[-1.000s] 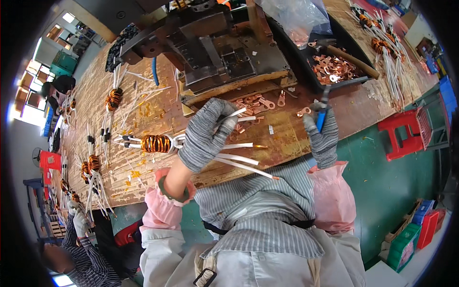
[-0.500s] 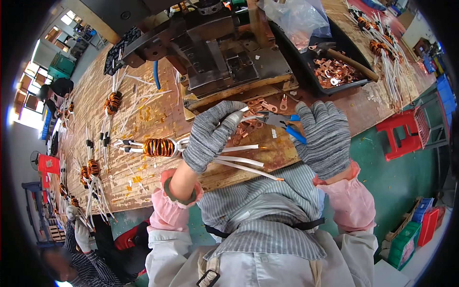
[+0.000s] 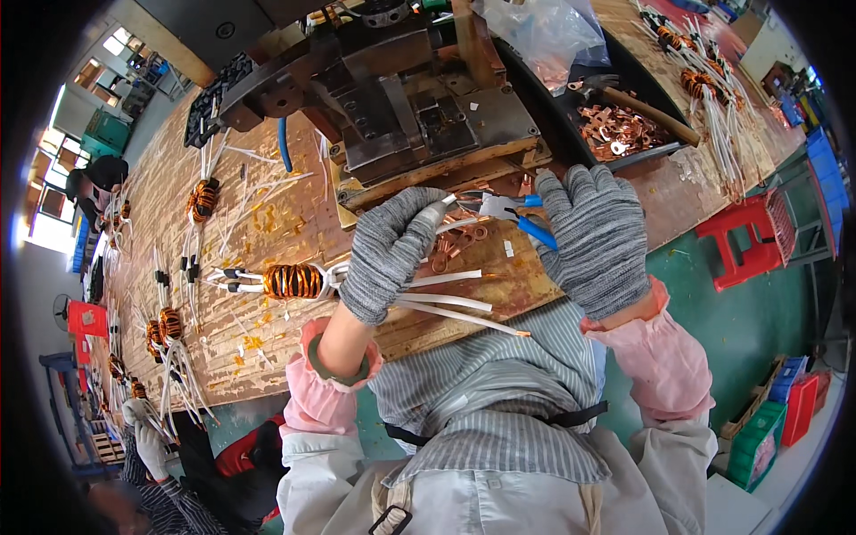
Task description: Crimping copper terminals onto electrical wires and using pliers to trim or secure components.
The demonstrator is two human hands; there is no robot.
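My left hand (image 3: 392, 254), in a grey knitted glove, is closed with a white wire end (image 3: 448, 200) pinched between thumb and forefinger. The wire belongs to a copper-wound toroidal coil (image 3: 292, 281) lying left of that hand. Other white leads (image 3: 446, 303) fan out below it, some with bare copper tips. My right hand (image 3: 597, 245), gloved alike, is closed on blue-handled pliers (image 3: 497, 207). Their jaws are at the tip of the held wire; whether they bite it I cannot tell. Loose copper lugs (image 3: 459, 245) lie on the bench beneath.
A heavy metal press (image 3: 410, 125) stands just beyond my hands. Right of it a black tray (image 3: 655, 160) holds copper lugs, a hammer (image 3: 646, 111) and a plastic bag (image 3: 544, 36). More coils (image 3: 203, 201) lie at left and far right. A person's gloved hand (image 3: 152, 446) is at lower left.
My right hand has moved slightly up and left, bringing the pliers' jaws to the wire tip. My left hand keeps its pinch on the wire. The whole view has shifted a little.
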